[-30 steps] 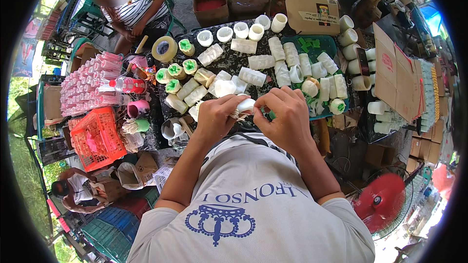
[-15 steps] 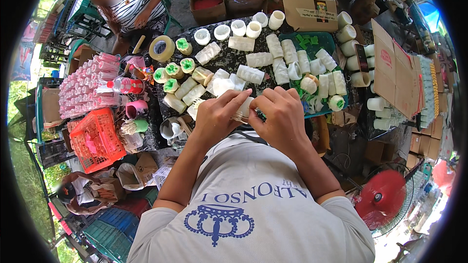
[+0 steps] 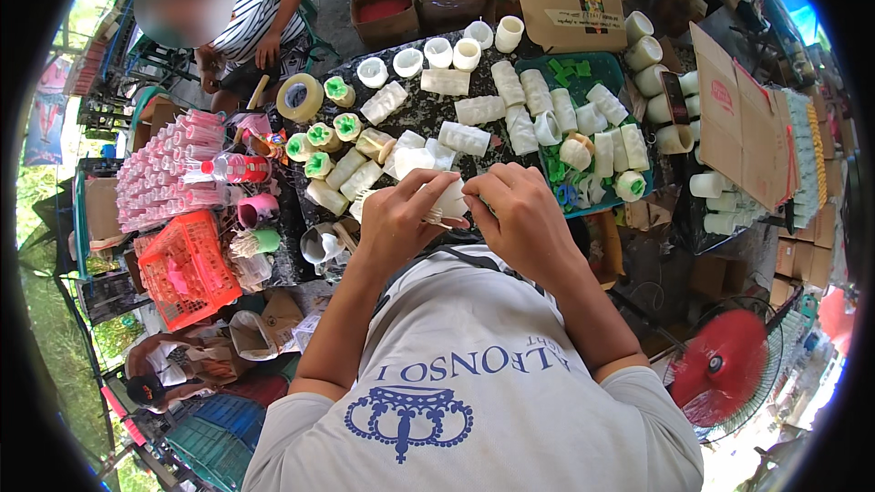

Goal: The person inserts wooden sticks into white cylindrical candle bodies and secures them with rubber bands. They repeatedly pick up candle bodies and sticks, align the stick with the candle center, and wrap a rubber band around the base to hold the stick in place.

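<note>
Head view, looking down, has both hands near each other at the near edge of the dark desk point(image 3: 422, 120). Between them is a smooth white piece point(image 3: 450, 199), lying just right of the left hand point(image 3: 401, 216) and at the fingertips of the right hand point(image 3: 510, 210). The left hand is clamped on the piece from its left side, and a bunch of thin pale strands point(image 3: 443, 217) sticks out by its thumb. The right hand has its thumb and fingers bent in against the piece's right side; whether they pinch it or only rest there, I cannot tell. Part of the piece is hidden by the fingers.

Just beyond the left hand lies a rounded white lump point(image 3: 415, 160). Farther left stand short cylinders with green tops point(image 3: 318, 166), with a roll of tape point(image 3: 315, 98) behind them. Beyond the right hand sits a teal tray point(image 3: 609, 70) bearing white cylinders and green scraps point(image 3: 570, 68). White cups point(image 3: 438, 53) line the far side of the desk, well apart from both hands.
</note>
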The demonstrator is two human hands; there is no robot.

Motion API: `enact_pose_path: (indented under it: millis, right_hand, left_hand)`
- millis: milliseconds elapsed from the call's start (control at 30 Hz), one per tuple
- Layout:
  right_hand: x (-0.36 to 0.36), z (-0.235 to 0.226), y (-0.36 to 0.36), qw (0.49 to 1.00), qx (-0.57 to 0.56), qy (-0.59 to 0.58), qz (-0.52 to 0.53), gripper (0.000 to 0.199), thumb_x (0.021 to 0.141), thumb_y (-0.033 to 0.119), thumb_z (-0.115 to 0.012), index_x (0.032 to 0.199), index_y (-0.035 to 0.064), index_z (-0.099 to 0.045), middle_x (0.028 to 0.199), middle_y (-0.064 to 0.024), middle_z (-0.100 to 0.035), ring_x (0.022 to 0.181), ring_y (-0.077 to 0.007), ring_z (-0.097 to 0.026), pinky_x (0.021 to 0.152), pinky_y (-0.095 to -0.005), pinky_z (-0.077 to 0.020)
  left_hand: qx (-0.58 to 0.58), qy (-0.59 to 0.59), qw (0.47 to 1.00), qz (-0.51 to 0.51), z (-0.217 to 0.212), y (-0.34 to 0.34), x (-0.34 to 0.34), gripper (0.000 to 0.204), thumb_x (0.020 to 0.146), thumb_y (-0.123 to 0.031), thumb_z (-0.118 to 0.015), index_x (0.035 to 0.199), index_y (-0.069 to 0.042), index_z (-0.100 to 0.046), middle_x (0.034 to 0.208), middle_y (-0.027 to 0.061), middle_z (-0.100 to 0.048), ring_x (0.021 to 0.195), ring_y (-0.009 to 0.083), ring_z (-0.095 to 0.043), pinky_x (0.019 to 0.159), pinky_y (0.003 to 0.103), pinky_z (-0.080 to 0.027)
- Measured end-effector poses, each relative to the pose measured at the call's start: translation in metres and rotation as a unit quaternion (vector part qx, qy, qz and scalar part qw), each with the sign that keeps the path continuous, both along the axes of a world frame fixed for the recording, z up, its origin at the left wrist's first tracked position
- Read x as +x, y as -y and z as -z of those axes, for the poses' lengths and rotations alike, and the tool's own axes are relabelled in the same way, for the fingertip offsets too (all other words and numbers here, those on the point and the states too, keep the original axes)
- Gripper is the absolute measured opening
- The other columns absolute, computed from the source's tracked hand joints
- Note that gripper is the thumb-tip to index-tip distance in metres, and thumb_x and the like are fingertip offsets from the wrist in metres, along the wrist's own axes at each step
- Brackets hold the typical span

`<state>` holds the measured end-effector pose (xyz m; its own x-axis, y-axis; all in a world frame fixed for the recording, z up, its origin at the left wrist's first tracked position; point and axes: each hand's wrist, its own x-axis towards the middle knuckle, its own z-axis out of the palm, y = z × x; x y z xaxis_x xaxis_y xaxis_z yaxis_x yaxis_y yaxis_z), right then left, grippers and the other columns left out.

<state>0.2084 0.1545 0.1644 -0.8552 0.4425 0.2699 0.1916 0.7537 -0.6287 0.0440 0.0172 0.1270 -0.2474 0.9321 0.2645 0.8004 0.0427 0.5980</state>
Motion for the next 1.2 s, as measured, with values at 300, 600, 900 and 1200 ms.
enact_pose_path:
  millis: [300,600,900,1200]
  right_hand:
    - [0.003,0.011,0.0,0.999,-0.035,-0.024,-0.026,0.011,0.088,0.009,-0.072,0.091,0.0015,-0.064,0.088,-0.0123,-0.065,0.085,-0.0329,-0.064,0.078,-0.0443,-0.0532]
    - [0.0,0.015,0.0,0.998,0.063,0.003,-0.02,0.012,0.084,0.014,-0.074,0.089,0.0051,-0.067,0.086,-0.0071,-0.065,0.084,-0.0269,-0.065,0.072,-0.0401,-0.0508]
    - [-0.002,0.021,0.0,0.997,0.078,0.018,0.014,0.011,0.084,0.015,-0.075,0.088,0.0073,-0.069,0.081,-0.006,-0.067,0.08,-0.0263,-0.067,0.071,-0.0404,-0.0499]
    - [-0.006,0.026,-0.002,0.997,0.043,0.064,-0.032,0.008,0.082,0.017,-0.076,0.083,0.0102,-0.071,0.081,-0.0049,-0.071,0.082,-0.027,-0.07,0.072,-0.0416,-0.0516]
  left_hand:
    - [-0.003,-0.002,1.0,0.007,0.001,-0.001,0.006,0.06,0.072,-0.021,-0.091,0.128,-0.011,-0.072,0.114,0.0078,-0.075,0.091,0.0314,-0.076,0.075,0.041,-0.062]
    - [0.032,-0.01,0.999,0.027,0.003,-0.006,0.011,0.059,0.07,-0.009,-0.085,0.127,-0.008,-0.07,0.114,0.0068,-0.073,0.082,0.0305,-0.075,0.068,0.039,-0.06]
    - [0.045,-0.004,0.998,0.031,0.01,-0.008,0.013,0.061,0.071,-0.006,-0.083,0.131,-0.006,-0.069,0.116,0.0079,-0.073,0.087,0.0312,-0.075,0.071,0.039,-0.061]
    - [0.047,0.035,0.998,0.013,0.028,-0.003,0.016,0.064,0.075,-0.011,-0.087,0.135,-0.006,-0.065,0.118,0.012,-0.074,0.092,0.0328,-0.076,0.073,0.04,-0.061]
